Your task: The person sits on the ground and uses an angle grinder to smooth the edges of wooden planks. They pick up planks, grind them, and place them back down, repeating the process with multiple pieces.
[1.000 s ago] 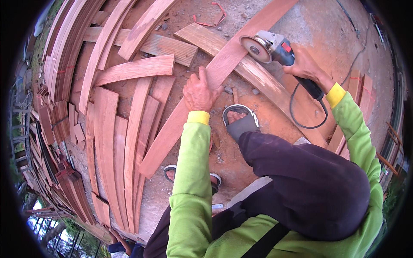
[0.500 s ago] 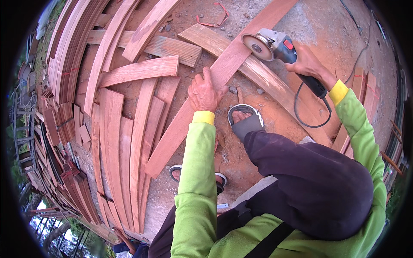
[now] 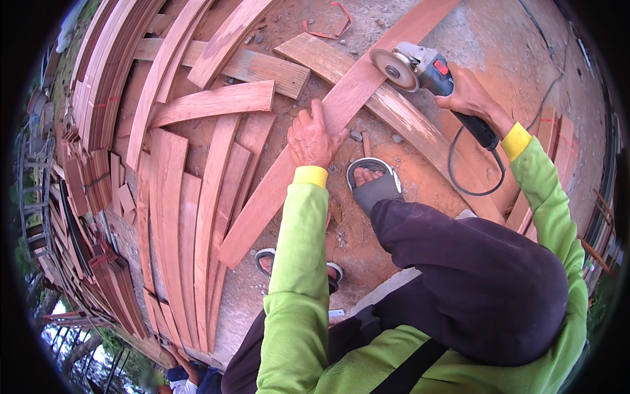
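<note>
A long reddish-brown wooden board (image 3: 259, 203) runs diagonally from near my left forearm to the top of the view. My left hand (image 3: 315, 138) is closed over its edges, thumb on one side and fingers on the other. In my right hand (image 3: 471, 95) is a blue-and-black angle grinder (image 3: 434, 73) with a red switch and a trailing cord. Its round disc (image 3: 395, 71) stands beside the board's right edge; whether they touch I cannot tell. Beneath the board, a rough, weathered plank (image 3: 420, 128) crosses it.
Several loose boards (image 3: 169, 177) lie on the left, with stacked planks (image 3: 108, 85) beyond. More boards (image 3: 548, 148) are on the right. The grinder's cord (image 3: 451, 161) loops near my raised knee. My sandalled foot (image 3: 375, 182) is close by. Another person's arm (image 3: 186, 364) shows at the lower left.
The view has shifted slightly, and the other person at the lower left shows a little more. My hands, the board and the grinder keep nearly the same places.
</note>
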